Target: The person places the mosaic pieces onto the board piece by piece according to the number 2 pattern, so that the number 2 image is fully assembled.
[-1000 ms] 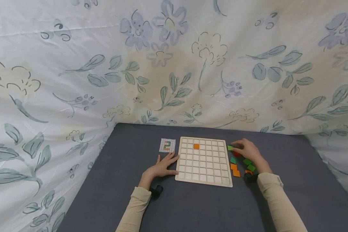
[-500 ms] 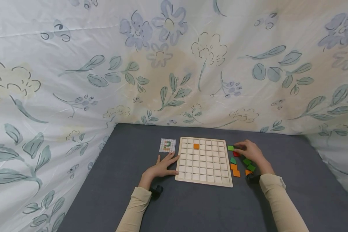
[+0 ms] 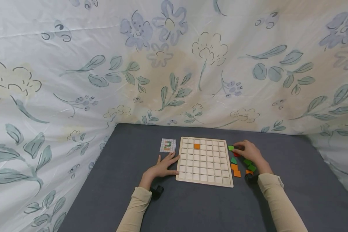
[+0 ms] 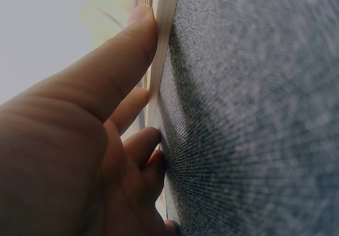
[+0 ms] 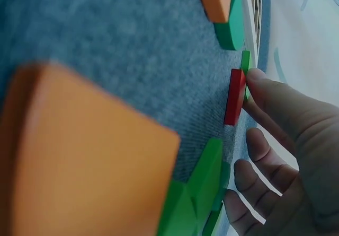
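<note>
My left hand (image 3: 161,166) rests against the left edge of a pale wooden grid board (image 3: 203,184), thumb and fingertips touching its rim, also seen in the left wrist view. One orange tile (image 3: 197,146) sits in a cell in the board's second row. Off the board's upper right side, my right hand (image 3: 250,152) pinches a light green tile (image 3: 230,148) at its edge with thumb and index finger, the tile low by the table. A red tile (image 5: 234,98) lies just in front of it in the right wrist view. The other right fingers are loosely bent.
A small printed card (image 3: 168,145) with a coloured grid pattern lies left of the board. Right of the board are a teal tile with a rounded side (image 3: 233,160), orange tiles (image 3: 236,173) and dark green tiles (image 3: 252,168). A flowered curtain (image 3: 174,80) hangs behind the dark table.
My right hand first draws slightly right from the light green tile, uncovering the red tile, then comes back left to the green one. The left hand stays on the board.
</note>
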Demonstrator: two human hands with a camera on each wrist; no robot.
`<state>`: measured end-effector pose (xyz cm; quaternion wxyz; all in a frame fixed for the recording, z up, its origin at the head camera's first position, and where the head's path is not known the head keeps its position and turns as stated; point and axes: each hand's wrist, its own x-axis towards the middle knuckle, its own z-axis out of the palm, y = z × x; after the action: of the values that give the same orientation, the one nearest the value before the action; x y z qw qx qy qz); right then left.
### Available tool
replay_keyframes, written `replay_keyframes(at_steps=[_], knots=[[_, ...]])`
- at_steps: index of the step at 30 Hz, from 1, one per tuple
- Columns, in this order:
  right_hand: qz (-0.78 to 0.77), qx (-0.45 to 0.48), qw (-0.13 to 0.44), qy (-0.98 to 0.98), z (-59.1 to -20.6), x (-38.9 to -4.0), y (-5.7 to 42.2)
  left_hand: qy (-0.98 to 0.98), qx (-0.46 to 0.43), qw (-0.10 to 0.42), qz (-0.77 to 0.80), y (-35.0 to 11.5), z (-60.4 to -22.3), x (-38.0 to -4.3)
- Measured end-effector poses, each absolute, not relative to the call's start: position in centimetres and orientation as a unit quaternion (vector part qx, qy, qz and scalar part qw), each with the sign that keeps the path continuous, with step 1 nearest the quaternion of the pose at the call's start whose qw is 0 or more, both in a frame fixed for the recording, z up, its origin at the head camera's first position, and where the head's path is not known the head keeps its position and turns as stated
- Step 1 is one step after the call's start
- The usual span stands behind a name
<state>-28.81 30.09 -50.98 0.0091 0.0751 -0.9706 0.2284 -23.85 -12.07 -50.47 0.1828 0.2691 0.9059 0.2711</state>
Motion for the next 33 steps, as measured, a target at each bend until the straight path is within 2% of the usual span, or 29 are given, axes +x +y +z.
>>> replay_keyframes(at_steps=[33], knots=[[0.170,0.032,0.044,-0.984,-50.5,-28.9,28.5,0.904,0.277,0.179,0.273,-12.1,-50.5,-23.9]])
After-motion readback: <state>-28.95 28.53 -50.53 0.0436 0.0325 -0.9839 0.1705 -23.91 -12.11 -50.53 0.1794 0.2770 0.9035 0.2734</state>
